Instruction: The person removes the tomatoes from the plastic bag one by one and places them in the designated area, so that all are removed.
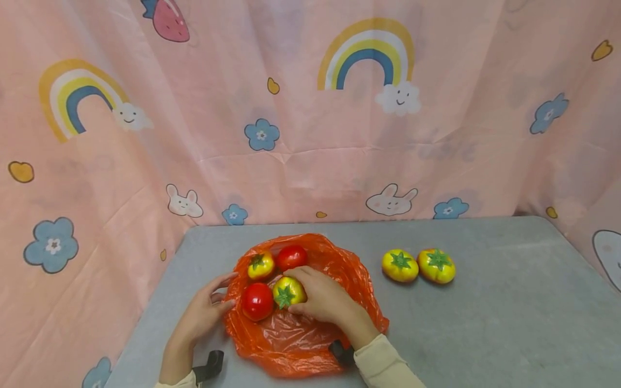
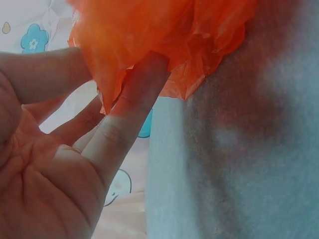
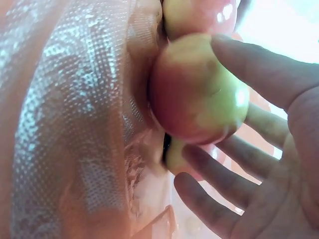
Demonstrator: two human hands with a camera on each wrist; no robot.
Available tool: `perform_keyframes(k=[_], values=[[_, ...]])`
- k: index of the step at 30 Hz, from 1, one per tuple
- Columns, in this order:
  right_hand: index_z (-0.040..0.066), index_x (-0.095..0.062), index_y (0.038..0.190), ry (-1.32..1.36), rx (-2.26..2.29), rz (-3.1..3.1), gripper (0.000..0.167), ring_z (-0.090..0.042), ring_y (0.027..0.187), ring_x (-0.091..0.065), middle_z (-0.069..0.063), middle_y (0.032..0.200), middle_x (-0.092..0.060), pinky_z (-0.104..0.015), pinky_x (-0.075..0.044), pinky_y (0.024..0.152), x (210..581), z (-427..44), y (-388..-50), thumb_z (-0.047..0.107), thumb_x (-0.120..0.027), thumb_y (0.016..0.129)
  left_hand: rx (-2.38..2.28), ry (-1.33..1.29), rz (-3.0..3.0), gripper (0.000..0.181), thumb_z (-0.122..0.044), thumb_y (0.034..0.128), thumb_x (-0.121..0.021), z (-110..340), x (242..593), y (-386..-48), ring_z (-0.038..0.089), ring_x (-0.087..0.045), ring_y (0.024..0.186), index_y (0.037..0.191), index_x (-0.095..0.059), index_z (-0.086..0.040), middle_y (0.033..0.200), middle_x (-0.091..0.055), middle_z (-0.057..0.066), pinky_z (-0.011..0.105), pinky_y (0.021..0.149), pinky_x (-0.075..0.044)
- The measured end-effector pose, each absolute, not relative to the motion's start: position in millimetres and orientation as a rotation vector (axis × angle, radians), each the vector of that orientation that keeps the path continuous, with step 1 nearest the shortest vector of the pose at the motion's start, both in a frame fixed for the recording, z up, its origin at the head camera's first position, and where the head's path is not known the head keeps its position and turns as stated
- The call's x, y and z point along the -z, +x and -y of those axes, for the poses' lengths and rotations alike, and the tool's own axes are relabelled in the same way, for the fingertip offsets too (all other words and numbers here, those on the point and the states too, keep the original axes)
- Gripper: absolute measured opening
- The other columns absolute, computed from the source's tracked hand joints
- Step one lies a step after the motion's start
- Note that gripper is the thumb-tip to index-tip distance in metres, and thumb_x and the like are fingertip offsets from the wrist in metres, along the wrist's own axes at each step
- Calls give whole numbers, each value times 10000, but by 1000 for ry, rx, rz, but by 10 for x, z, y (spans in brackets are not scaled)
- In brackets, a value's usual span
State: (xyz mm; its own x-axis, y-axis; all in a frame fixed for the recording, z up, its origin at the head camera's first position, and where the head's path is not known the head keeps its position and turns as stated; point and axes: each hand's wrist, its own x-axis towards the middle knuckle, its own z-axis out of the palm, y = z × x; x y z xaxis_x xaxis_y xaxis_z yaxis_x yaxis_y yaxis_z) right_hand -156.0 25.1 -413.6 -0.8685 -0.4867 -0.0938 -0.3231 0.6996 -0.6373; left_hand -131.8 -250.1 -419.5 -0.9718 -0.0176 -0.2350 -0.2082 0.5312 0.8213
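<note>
An orange plastic bag [image 1: 291,358] lies spread on the grey table with its mouth upward. Inside are a yellow tomato [image 1: 261,265] with a green calyx and two glossy red ones, a nearer red tomato [image 1: 257,302] and a farther red tomato [image 1: 292,257]. Within the bag, my right hand [image 1: 324,295] holds another yellow tomato [image 1: 286,292], red underneath, between thumb and fingers; it touches its neighbours in the right wrist view. My left hand [image 1: 206,308] touches the bag's left edge with spread fingers, one fingertip showing through the orange film [image 2: 199,64] in the left wrist view.
To the right of the bag, two more yellow tomatoes sit side by side on the table [image 1: 504,302]: a left tomato [image 1: 400,265] and a right tomato [image 1: 436,265]. A pink printed curtain [image 1: 310,178] hangs behind the table and along its sides.
</note>
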Motion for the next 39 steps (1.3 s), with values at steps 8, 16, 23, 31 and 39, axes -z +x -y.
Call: perform_keyframes(k=[8, 16, 23, 31, 39], values=[[269, -502, 1433, -638, 923, -2616, 742, -199, 1221, -540, 4, 1443, -508, -506, -495, 1045, 4173, -302, -1547, 335, -847, 780, -1399, -184, -2576, 590, 21, 905, -645, 2488, 4187, -1310, 270, -654, 1117, 1443, -503, -176, 1436, -507, 184, 427, 934, -581], [281, -445, 1484, -607, 912, -2586, 823, -235, 1309, -501, -8, 1528, -434, -548, -461, 1077, 4197, -315, -1533, 388, -845, 773, -1417, -154, -2578, 596, 28, 909, -633, 2500, 4184, -1321, 274, -653, 1119, 1449, -494, -180, 1441, -498, 186, 425, 932, -582], [264, -458, 1478, -579, 942, -2574, 806, -233, 1296, -520, -5, 1506, -473, -554, -455, 1080, 4212, -354, -1516, 372, -843, 778, -1397, -175, -2584, 598, 21, 905, -645, 2494, 4179, -1313, 289, -650, 1136, 1446, -499, -188, 1437, -504, 182, 437, 932, -581], [221, -475, 1468, -607, 982, -2569, 746, -221, 1281, -533, -12, 1464, -526, -532, -438, 1106, 4264, -361, -1511, 384, -804, 818, -1375, -174, -2603, 606, 23, 903, -644, 2487, 4179, -1285, 319, -635, 1162, 1449, -495, -194, 1438, -506, 181, 447, 938, -578], [216, -467, 1472, -602, 1001, -2576, 738, -203, 1249, -547, 0, 1454, -529, -515, -466, 1083, 4202, -440, -1472, 401, -788, 834, -1387, -157, -2603, 607, 27, 907, -639, 2493, 4182, -1295, 295, -647, 1136, 1454, -485, -188, 1425, -508, 178, 436, 923, -585]])
